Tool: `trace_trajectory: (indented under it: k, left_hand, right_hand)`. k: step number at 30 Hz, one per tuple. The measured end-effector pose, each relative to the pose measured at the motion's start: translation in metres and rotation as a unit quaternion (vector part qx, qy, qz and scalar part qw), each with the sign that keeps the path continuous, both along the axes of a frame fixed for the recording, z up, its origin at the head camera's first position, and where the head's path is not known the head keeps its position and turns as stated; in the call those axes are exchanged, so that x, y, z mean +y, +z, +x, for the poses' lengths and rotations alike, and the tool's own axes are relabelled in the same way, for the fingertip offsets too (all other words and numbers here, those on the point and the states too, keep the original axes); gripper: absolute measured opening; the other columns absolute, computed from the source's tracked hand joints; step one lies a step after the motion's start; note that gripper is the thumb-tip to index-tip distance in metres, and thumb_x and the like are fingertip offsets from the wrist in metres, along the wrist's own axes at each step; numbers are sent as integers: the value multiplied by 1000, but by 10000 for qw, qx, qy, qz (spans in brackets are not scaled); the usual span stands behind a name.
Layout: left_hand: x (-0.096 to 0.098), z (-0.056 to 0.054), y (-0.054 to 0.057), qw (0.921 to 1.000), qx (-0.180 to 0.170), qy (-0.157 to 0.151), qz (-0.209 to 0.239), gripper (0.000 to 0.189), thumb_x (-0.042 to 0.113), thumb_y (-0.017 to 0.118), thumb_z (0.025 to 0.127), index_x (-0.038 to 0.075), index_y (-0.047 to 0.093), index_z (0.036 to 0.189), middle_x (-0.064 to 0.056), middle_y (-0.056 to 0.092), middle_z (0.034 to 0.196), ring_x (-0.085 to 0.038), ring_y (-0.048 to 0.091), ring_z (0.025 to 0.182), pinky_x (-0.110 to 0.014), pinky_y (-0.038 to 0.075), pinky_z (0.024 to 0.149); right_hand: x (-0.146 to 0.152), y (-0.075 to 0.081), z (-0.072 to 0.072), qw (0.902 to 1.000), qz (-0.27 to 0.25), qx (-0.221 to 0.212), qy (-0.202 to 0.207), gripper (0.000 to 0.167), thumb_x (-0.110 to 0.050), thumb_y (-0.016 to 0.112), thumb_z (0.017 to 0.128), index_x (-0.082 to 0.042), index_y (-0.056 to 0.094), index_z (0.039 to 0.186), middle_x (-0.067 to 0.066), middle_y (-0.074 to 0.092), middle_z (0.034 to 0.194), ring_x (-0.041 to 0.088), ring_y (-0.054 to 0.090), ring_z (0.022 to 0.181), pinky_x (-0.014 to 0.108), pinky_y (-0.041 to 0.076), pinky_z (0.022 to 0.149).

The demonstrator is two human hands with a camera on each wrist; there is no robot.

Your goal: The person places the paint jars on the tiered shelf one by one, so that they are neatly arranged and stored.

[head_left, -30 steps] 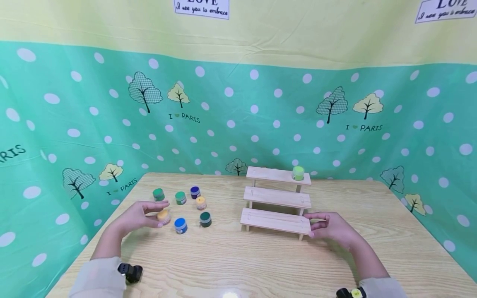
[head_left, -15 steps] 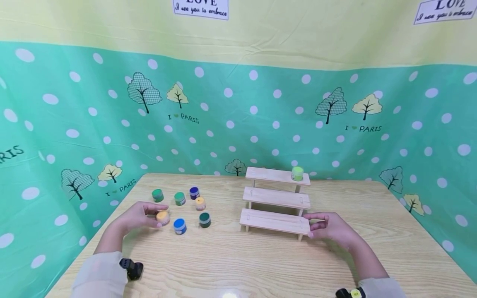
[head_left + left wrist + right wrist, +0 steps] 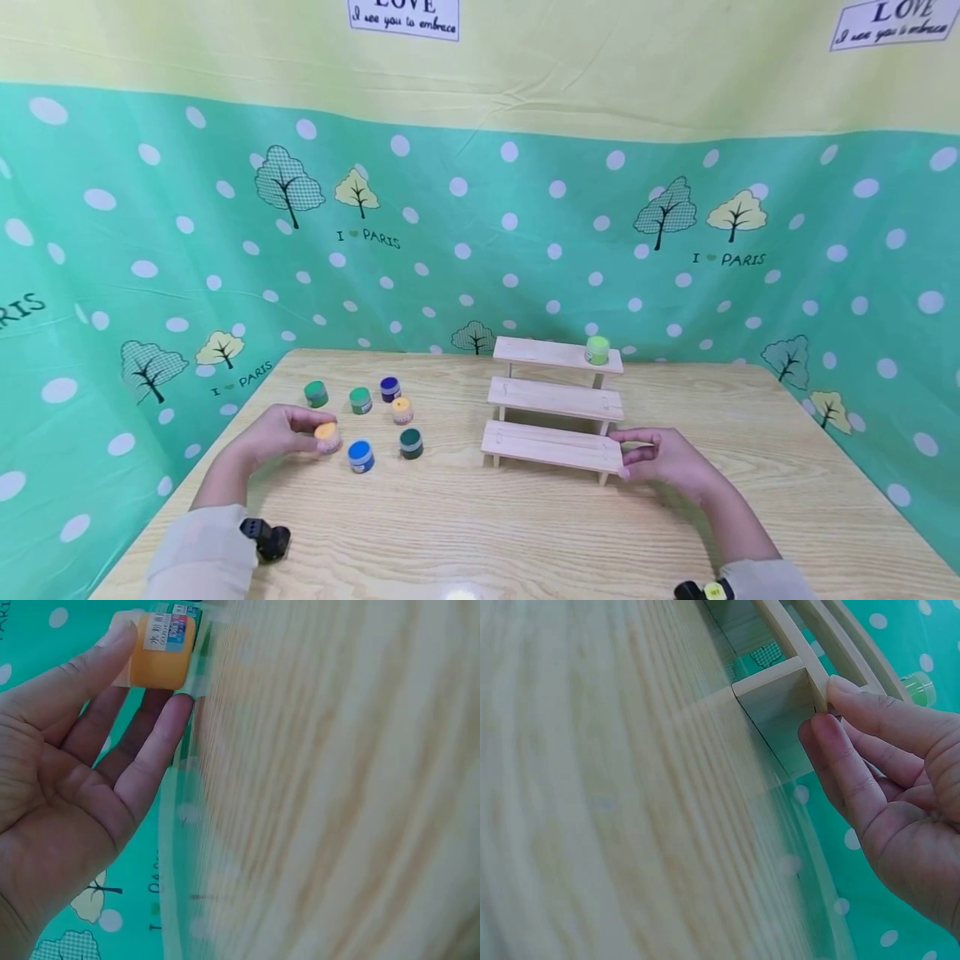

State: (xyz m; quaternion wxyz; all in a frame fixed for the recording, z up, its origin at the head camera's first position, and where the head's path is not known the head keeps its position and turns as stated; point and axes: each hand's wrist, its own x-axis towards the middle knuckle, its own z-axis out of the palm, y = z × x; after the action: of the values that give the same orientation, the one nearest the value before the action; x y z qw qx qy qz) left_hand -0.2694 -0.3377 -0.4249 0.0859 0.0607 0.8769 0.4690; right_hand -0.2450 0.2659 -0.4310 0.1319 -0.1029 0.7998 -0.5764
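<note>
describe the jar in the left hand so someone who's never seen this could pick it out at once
On the wooden table, left of the three-tier wooden stand in the head view, is a group of seven small jars. On that group's near-left side, the left hand grips the orange-yellow jar. Its lookalike stands farther back and right; only this one is held.

The worktop spans the lower frame, with a curtain behind it. Left of centre, six jars stand loosely grouped — three at the back, three nearer. At the group's near left, another jar sits in the left grip. Right of centre is a stand — the right grip at the right end of its lowest tier, a lone jar near the right end of its top tier.
</note>
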Motion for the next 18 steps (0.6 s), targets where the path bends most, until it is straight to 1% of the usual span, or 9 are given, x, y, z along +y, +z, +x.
trace_trajectory:
  k: [3, 6, 8, 11, 12, 18]
  left_hand:
    - [1, 0, 2, 9998, -51, 91, 150, 53, 16, 85, 76, -1, 66, 123, -14, 67, 119, -21, 58, 110, -24, 54, 82]
    - [2, -1, 4, 9997, -53, 187, 165, 55, 20, 85, 76, 3, 66, 124, -12, 66, 120, -19, 56, 111, -23, 53, 84]
    - [3, -1, 6, 9998, 14, 144, 150, 56, 22, 84, 77, 4, 65, 126, -12, 65, 122, -21, 55, 114, -22, 51, 85]
    - [4, -1, 10, 9996, 90, 119, 249, 57, 23, 84, 77, 5, 65, 127, -13, 63, 126, -24, 55, 116, -22, 51, 86]
    - [5, -1, 11, 9995, 138, 58, 271, 57, 23, 83, 78, 4, 64, 128, -14, 63, 127, -24, 55, 116, -22, 51, 86]
    - [9, 2, 20, 9988, 209, 15, 448, 55, 21, 83, 79, 4, 64, 128, -14, 61, 128, -16, 56, 112, -23, 50, 88]
  right_hand:
    - [-1, 1, 1, 10000, -44, -44, 4, 61, 0, 81, 76, 9, 55, 130, 19, 65, 111, 24, 64, 93, 31, 58, 76]
    - [-2, 2, 1, 10000, -58, -29, 37, 62, 0, 81, 76, 10, 54, 131, 20, 64, 112, 25, 64, 94, 31, 58, 76]
    - [-1, 2, 1, 10000, -26, -49, -19, 62, -1, 81, 75, 9, 55, 130, 19, 65, 111, 25, 64, 94, 31, 58, 76]
    - [-1, 2, 0, 10000, -4, -48, -37, 63, -1, 82, 75, 9, 55, 130, 19, 64, 112, 25, 63, 94, 31, 58, 77]
    - [-1, 1, 0, 10000, 4, -51, -56, 63, -1, 82, 74, 9, 55, 130, 19, 64, 112, 25, 63, 94, 32, 58, 77]
    - [0, 0, -2, 9999, -14, -86, -57, 62, -1, 82, 74, 9, 56, 129, 18, 65, 111, 26, 64, 94, 32, 58, 78]
